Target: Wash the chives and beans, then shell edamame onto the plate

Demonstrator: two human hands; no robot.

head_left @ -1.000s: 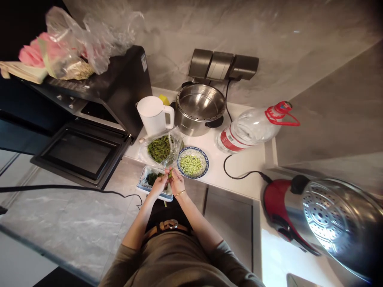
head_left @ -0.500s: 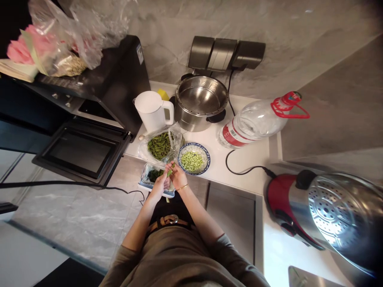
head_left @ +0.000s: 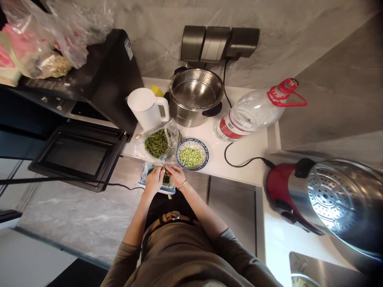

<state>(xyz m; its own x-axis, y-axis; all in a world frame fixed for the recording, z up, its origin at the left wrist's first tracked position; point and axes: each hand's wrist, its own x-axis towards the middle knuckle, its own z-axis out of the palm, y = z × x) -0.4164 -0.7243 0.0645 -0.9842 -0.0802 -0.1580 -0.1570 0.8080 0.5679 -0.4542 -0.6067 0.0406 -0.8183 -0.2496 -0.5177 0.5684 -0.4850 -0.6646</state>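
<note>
My left hand (head_left: 154,180) and my right hand (head_left: 176,173) meet over a small blue-rimmed tray (head_left: 171,191) at the counter's front edge, fingers pinched together on a green bean pod (head_left: 163,169). The tray holds dark green pod shells, mostly hidden under my hands. Just beyond lies a clear plastic bag of whole green pods (head_left: 156,143). To its right stands a blue-patterned bowl (head_left: 192,156) with pale shelled beans inside.
A white kettle (head_left: 145,108) and a steel pot (head_left: 195,95) stand behind the bag. A large water bottle (head_left: 253,114) lies on its side at right. A black oven (head_left: 79,153) with open door is left. A red-handled steel steamer lid (head_left: 335,203) fills the right.
The pod, held up between my fingers before, has come down lower over the tray. The view has drifted slightly, so everything sits a little higher and further left.
</note>
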